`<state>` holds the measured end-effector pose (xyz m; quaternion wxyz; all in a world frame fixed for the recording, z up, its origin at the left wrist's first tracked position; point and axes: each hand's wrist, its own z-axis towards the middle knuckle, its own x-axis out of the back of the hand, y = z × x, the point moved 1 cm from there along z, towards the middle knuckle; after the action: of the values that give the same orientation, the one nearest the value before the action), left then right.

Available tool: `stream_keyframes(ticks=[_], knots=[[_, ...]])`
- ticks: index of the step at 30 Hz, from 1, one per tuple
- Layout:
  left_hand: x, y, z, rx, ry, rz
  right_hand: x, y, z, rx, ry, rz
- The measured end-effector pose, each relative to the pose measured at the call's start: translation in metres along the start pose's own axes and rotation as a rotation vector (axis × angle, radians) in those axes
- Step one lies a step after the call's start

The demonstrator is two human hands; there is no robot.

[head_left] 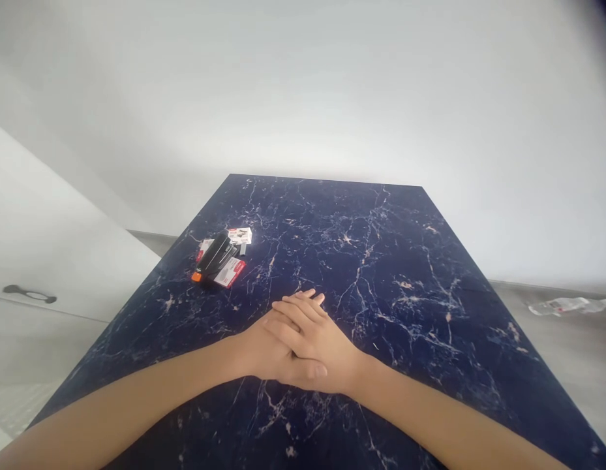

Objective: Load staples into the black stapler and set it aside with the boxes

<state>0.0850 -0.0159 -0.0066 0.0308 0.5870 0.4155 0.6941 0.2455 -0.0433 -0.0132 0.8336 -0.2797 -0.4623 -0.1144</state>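
Note:
My right hand (327, 339) lies over my left hand (263, 349) near the middle of the dark blue, marble-patterned table (322, 222). The right fingers stretch across the back of the left hand. Two left fingertips show beyond them, while the rest of the left fingers are covered. No object shows in either hand. Up and to the left of the hands, apart from them, is a small pile. In it are a long black object (215, 253) like a stapler, with an orange end (196, 277), a red and white box (229, 272) and a white box (241, 235).
Behind the table rises a pale wall (322, 85). A white cabinet with a dark handle (29, 294) stands at the left. Past the table's right edge, clear plastic bottles (569, 305) lie on the grey floor.

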Motion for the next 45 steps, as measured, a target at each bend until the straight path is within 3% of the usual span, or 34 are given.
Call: stream_keyframes(ticks=[24,27,30,33,37,39,42,45], knots=[[0.006,0.004,0.002,0.019,-0.034,-0.024,0.003,-0.001,0.001,0.005,-0.038,-0.011],[0.019,0.010,0.004,0.020,-0.092,-0.014,0.004,-0.001,0.000,-0.040,-0.043,-0.012],[0.045,0.018,0.002,0.003,-0.143,-0.026,0.004,0.001,-0.001,-0.172,0.008,-0.031],[0.077,0.016,-0.009,-0.002,-0.036,0.069,0.005,0.002,0.000,-0.294,0.103,-0.033],[0.115,-0.011,-0.037,0.206,0.391,0.423,0.004,0.001,0.001,-0.343,0.116,-0.030],[0.126,-0.031,-0.056,0.337,0.547,0.570,0.004,0.000,0.002,-0.344,0.089,-0.048],[0.132,-0.058,-0.087,0.604,0.584,0.669,0.003,-0.001,0.002,-0.340,0.058,-0.079],[0.131,-0.073,-0.108,0.785,0.439,0.589,0.004,-0.002,0.003,-0.326,0.051,-0.095]])
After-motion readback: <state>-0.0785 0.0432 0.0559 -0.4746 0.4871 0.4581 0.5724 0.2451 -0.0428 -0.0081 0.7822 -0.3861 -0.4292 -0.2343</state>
